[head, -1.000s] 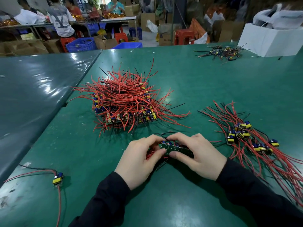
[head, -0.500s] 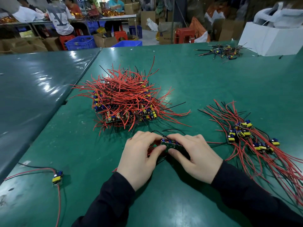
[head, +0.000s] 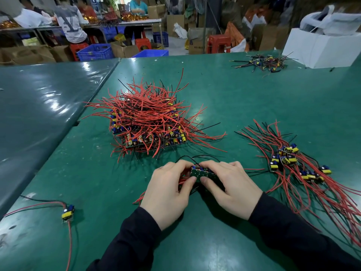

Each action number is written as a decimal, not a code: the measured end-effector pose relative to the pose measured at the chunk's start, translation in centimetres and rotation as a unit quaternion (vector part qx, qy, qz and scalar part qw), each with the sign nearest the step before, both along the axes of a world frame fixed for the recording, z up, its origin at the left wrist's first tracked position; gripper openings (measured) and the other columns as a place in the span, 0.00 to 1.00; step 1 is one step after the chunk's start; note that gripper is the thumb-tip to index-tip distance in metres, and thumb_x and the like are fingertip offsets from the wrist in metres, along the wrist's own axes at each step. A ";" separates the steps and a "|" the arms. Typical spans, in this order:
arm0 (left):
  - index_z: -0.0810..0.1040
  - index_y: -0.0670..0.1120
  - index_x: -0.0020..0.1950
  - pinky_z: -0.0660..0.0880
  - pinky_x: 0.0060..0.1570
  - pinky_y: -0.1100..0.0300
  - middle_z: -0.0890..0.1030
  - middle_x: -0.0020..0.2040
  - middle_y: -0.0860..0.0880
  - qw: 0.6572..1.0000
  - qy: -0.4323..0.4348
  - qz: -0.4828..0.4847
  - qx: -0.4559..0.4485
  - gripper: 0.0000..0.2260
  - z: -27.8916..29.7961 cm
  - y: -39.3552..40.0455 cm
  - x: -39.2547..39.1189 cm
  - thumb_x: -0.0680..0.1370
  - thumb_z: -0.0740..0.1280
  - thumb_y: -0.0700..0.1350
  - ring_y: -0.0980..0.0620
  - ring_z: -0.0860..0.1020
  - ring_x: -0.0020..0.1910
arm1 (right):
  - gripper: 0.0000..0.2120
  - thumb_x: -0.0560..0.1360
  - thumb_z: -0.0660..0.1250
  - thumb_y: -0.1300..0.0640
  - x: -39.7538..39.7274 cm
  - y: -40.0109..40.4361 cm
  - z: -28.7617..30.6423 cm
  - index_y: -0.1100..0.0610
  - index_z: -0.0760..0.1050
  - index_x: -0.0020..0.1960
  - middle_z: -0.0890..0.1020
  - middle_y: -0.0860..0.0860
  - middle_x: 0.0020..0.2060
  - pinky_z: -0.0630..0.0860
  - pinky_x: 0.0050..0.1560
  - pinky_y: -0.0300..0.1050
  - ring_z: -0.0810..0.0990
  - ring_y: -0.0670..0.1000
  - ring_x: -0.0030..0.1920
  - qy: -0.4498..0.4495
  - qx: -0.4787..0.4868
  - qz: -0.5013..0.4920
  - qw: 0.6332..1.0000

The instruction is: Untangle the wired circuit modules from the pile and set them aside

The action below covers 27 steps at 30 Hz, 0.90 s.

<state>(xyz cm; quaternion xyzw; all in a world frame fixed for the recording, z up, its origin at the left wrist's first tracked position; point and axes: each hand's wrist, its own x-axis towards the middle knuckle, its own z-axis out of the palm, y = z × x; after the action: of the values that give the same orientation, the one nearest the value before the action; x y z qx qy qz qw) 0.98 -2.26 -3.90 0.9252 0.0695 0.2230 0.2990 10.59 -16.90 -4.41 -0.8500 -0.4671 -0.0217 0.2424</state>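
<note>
Most of the job's left, by my read: big pile (head: 148, 122) untouched mid-counter (head: 254, 98), w/ approx. a dozen freed modules (head: 293, 163) set aside at right. Left hand (head: 168, 190) & right hand (head: 230, 184) both pinch a green module strip (head: 203, 174) just in front of pile.

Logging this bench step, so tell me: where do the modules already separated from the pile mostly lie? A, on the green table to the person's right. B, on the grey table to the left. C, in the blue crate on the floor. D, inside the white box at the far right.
A: the loose group of separated modules lies spread on the green table, right of the right hand.
</note>
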 end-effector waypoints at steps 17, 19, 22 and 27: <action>0.78 0.46 0.44 0.75 0.39 0.51 0.76 0.35 0.52 0.991 -0.054 0.118 0.020 0.05 -0.6 -1.7 0.4 0.70 0.65 0.42 0.46 0.77 0.37 | 0.13 0.76 0.52 0.46 -2.1 1.3 -0.1 0.48 0.73 0.53 0.81 0.44 0.45 0.65 0.50 0.50 0.77 0.50 0.48 -0.004 0.005 -0.093 0.996; 0.78 0.46 0.43 0.75 0.40 0.49 0.77 0.35 0.51 0.990 -0.055 0.125 0.031 0.05 -0.5 -1.8 0.4 0.69 0.65 0.42 0.45 0.77 0.37 | 0.12 0.78 0.53 0.46 -2.2 1.4 -0.2 0.47 0.71 0.54 0.80 0.43 0.46 0.65 0.50 0.50 0.77 0.49 0.49 -0.008 -0.001 -0.105 0.994; 0.78 0.46 0.43 0.74 0.41 0.50 0.78 0.35 0.50 0.988 -0.054 0.133 0.053 0.05 -0.5 -2.0 0.4 0.69 0.66 0.41 0.45 0.78 0.36 | 0.10 0.79 0.53 0.47 -2.4 1.5 -0.3 0.46 0.71 0.54 0.80 0.43 0.46 0.65 0.50 0.50 0.77 0.48 0.49 -0.017 -0.005 -0.122 0.992; 0.78 0.45 0.43 0.72 0.44 0.53 0.79 0.35 0.50 0.986 -0.055 0.139 0.073 0.04 -0.8 -2.1 0.3 0.69 0.67 0.41 0.46 0.78 0.36 | 0.13 0.78 0.50 0.46 -2.7 1.6 -0.5 0.47 0.72 0.54 0.81 0.45 0.45 0.65 0.48 0.49 0.77 0.50 0.48 -0.027 -0.003 -0.140 0.990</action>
<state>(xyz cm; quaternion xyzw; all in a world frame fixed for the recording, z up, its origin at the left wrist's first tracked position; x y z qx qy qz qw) 1.33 -4.37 -4.65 0.9121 0.1643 0.3176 0.2004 7.91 -15.26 -4.91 -0.9068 -0.3501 -0.0769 0.2218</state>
